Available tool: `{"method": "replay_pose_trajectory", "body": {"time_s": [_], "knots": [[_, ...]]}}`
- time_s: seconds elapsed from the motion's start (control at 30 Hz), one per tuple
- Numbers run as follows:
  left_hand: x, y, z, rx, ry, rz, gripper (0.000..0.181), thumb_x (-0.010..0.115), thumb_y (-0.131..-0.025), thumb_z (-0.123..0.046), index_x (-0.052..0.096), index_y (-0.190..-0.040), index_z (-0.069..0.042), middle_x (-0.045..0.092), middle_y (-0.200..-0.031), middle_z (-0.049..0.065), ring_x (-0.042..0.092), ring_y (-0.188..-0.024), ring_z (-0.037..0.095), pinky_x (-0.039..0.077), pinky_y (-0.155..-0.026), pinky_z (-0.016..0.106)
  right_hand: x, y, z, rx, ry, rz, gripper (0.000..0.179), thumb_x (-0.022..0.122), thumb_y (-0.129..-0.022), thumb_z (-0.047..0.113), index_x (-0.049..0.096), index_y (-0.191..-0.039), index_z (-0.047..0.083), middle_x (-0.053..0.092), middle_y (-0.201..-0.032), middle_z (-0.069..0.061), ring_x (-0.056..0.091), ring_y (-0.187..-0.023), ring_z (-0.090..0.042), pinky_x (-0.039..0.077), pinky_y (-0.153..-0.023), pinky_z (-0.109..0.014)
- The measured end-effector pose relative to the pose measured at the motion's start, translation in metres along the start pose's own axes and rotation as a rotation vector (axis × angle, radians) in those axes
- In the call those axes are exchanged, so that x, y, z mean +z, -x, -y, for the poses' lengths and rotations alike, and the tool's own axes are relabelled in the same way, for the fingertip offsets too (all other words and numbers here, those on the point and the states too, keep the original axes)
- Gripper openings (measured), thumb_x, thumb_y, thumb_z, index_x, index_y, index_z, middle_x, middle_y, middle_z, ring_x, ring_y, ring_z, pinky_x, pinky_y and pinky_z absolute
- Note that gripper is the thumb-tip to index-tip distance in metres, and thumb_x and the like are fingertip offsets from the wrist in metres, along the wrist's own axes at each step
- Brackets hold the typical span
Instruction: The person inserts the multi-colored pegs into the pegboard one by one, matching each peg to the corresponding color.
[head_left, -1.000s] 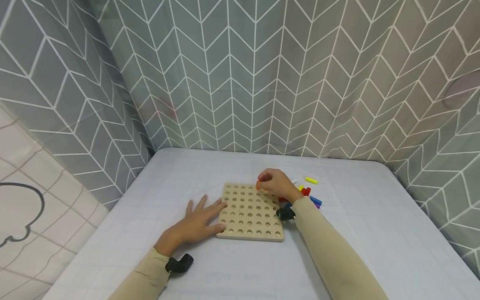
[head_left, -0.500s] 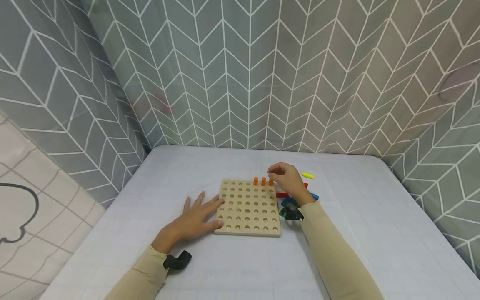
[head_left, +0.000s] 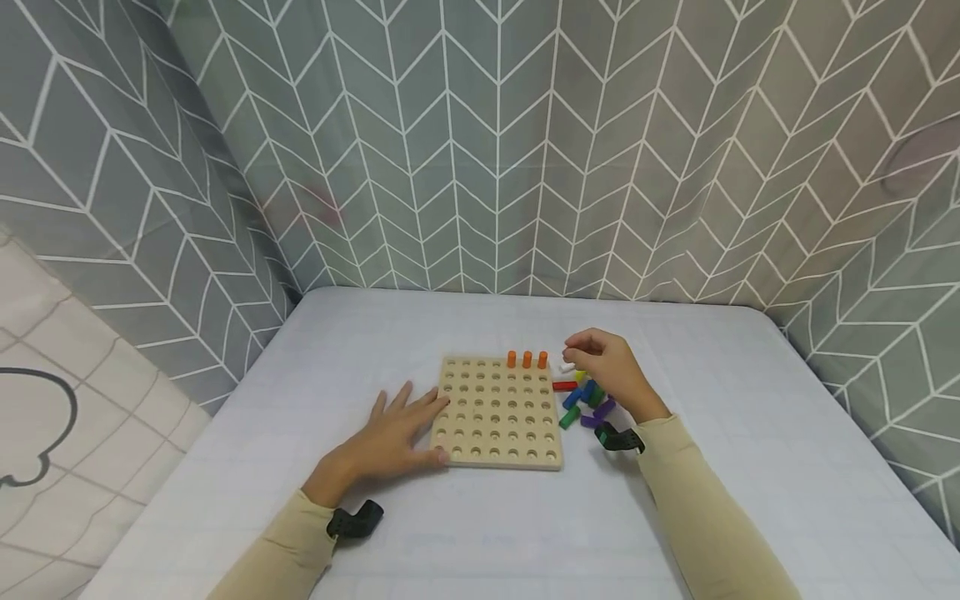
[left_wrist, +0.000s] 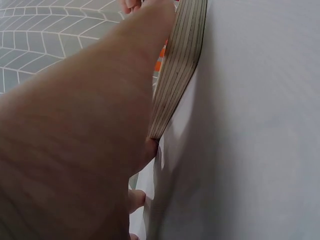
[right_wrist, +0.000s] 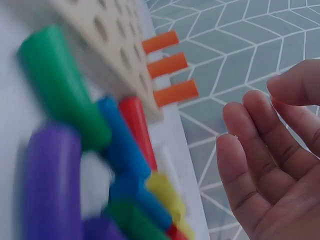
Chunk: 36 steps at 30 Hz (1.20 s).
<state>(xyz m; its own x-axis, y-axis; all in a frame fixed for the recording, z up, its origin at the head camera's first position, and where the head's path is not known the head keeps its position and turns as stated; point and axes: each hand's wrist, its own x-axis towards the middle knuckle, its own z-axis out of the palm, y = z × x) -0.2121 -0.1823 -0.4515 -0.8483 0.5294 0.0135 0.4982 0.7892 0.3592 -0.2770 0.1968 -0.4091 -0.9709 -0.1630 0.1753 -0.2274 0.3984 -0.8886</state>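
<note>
My left hand (head_left: 390,435) lies spread on the white table, with fingertips and thumb touching the left edge of a square wooden pegboard (head_left: 486,427). Three orange pegs (head_left: 527,360) stand upright in holes at the board's far right corner. Over the loose pegs to the right of the board hovers my right hand (head_left: 611,367). Its fingers are loosely bent, and the right wrist view shows nothing between thumb and fingertips. Under and beside it lie a red peg (head_left: 565,386), a white peg (head_left: 567,367), a green peg (head_left: 570,417) and purple pegs (right_wrist: 52,185).
Blue pegs (right_wrist: 122,142) and a yellow peg (right_wrist: 167,195) are jumbled with the others, partly overlapping. A grey patterned curtain (head_left: 495,150) hangs behind the table (head_left: 465,533). Each wrist wears a small black device (head_left: 356,520).
My right hand was at an orange peg at the board's far edge; it has moved right, off the standing orange pegs and over the loose ones. The left hand has stayed at the board.
</note>
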Motion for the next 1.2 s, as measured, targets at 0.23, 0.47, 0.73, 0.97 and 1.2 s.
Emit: {"method": "replay_pose_trajectory", "body": {"time_s": [0.23, 0.47, 0.73, 0.97, 1.2], "knots": [[0.0, 0.002, -0.003, -0.005, -0.03, 0.013, 0.109, 0.053, -0.076, -0.088, 0.029, -0.16, -0.024, 0.024, -0.165, 0.003, 0.004, -0.151, 0.042, -0.004, -0.114, 0.07, -0.019, 0.018, -0.008, 0.039, 0.026, -0.005, 0.035, 0.069, -0.097, 0.022, 0.063, -0.118, -0.005, 0.07, -0.107, -0.015, 0.066, -0.094, -0.031, 0.059, -0.082, -0.037], [-0.002, 0.001, -0.004, -0.012, -0.04, 0.016, 0.107, 0.051, -0.077, -0.088, 0.029, -0.16, -0.025, 0.023, -0.165, 0.002, 0.004, -0.151, 0.041, -0.004, -0.115, 0.068, -0.035, 0.034, -0.016, 0.045, 0.032, 0.017, 0.032, 0.068, -0.098, 0.018, 0.063, -0.118, -0.006, 0.071, -0.109, -0.018, 0.068, -0.097, -0.031, 0.059, -0.081, -0.029], [0.001, 0.001, -0.003, -0.017, -0.027, 0.013, 0.107, 0.05, -0.076, -0.088, 0.028, -0.16, -0.025, 0.023, -0.165, 0.001, 0.004, -0.151, 0.041, -0.004, -0.115, 0.068, -0.049, 0.043, -0.028, 0.075, 0.148, -0.02, 0.032, 0.068, -0.098, 0.027, 0.068, -0.117, 0.002, 0.071, -0.111, -0.012, 0.067, -0.094, -0.028, 0.056, -0.078, -0.026], [0.002, 0.001, -0.004, -0.021, -0.024, 0.021, 0.107, 0.05, -0.077, -0.088, 0.027, -0.161, -0.025, 0.022, -0.165, 0.0, 0.003, -0.152, 0.04, -0.005, -0.115, 0.068, -0.054, 0.051, -0.035, 0.094, 0.17, -0.011, 0.029, 0.07, -0.097, 0.027, 0.068, -0.114, 0.003, 0.073, -0.107, -0.01, 0.065, -0.092, -0.024, 0.053, -0.079, -0.022], [-0.001, 0.002, -0.005, -0.018, -0.027, 0.014, 0.106, 0.052, -0.078, -0.086, 0.027, -0.161, -0.025, 0.021, -0.165, 0.0, 0.003, -0.152, 0.04, -0.004, -0.116, 0.067, -0.053, 0.058, -0.037, 0.086, 0.201, 0.012, 0.028, 0.068, -0.098, 0.025, 0.069, -0.115, 0.002, 0.071, -0.11, -0.011, 0.064, -0.098, -0.024, 0.053, -0.081, -0.021]]}}
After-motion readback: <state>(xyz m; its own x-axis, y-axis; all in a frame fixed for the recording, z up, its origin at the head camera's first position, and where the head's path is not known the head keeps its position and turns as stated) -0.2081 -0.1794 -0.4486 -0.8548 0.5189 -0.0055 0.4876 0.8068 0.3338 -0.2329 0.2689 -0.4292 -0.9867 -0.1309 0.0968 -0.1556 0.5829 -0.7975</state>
